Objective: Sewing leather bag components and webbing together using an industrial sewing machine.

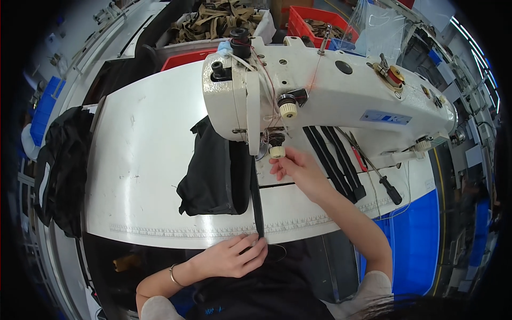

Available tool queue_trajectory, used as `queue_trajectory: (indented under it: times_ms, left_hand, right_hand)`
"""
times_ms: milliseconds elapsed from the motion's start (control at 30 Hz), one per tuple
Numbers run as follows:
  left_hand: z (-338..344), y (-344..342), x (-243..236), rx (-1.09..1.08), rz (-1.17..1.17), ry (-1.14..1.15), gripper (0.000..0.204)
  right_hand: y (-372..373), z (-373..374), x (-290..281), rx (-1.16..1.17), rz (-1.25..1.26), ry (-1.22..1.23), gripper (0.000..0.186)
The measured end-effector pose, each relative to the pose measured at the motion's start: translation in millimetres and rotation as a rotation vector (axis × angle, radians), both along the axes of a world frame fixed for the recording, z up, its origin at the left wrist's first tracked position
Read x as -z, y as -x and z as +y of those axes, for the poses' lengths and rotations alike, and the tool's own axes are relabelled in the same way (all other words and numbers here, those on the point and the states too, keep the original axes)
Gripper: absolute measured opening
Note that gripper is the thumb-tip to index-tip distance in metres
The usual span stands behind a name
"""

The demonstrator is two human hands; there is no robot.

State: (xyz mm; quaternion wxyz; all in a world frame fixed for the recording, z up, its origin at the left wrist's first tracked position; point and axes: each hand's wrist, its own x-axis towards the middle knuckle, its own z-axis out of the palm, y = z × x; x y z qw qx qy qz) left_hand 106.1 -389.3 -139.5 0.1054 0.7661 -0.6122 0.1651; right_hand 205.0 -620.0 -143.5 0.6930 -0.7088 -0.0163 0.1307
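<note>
A white sewing machine stands across the table. A folded black fabric piece lies left of its needle area. A narrow black strap runs from under the machine head toward the front edge. My left hand pinches that strap's near end at the table edge. Beside the cream tension knob, my right hand is closed with its fingers curled; the fingertips are close to the needle area, and what they hold, if anything, is hidden.
Several black straps, red-handled scissors and a black-handled screwdriver lie right of my right hand. Dark fabric is piled at the left edge. Behind the machine are a white bin rim and a red crate.
</note>
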Motion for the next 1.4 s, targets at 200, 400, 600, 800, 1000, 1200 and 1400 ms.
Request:
queue_trajectory:
  times_ms: [200, 400, 600, 800, 1000, 1200, 1400]
  left_hand:
    - [2, 4, 9, -0.071, -0.001, 0.159, 0.023]
    - [0, 1, 2, -0.093, 0.111, 0.403, 0.021]
    - [4, 2, -5, -0.121, 0.125, 0.463, 0.022]
    - [3, 6, -3, -0.093, 0.060, 0.462, 0.020]
    - [1, 9, -1, -0.115, 0.022, 0.450, 0.017]
    - [1, 7, 1, -0.077, 0.034, 0.435, 0.015]
    - [4, 4, 5, -0.031, 0.064, 0.378, 0.014]
  right_hand:
    - [-32, 7, 9, 0.013, 0.196, -0.323, 0.014]
    - [-22, -2, -9, -0.123, 0.178, -0.374, 0.014]
    - [91, 7, -38, -0.440, 0.083, -0.083, 0.044]
    - [103, -12, -46, -0.560, 0.249, -0.037, 0.049]
    - [107, -4, -51, -0.656, -0.419, 0.566, 0.059]
    - [96, 9, -29, -0.573, -0.834, 0.700, 0.062]
    - [35, 4, -17, -0.219, -0.986, 0.633, 0.055]
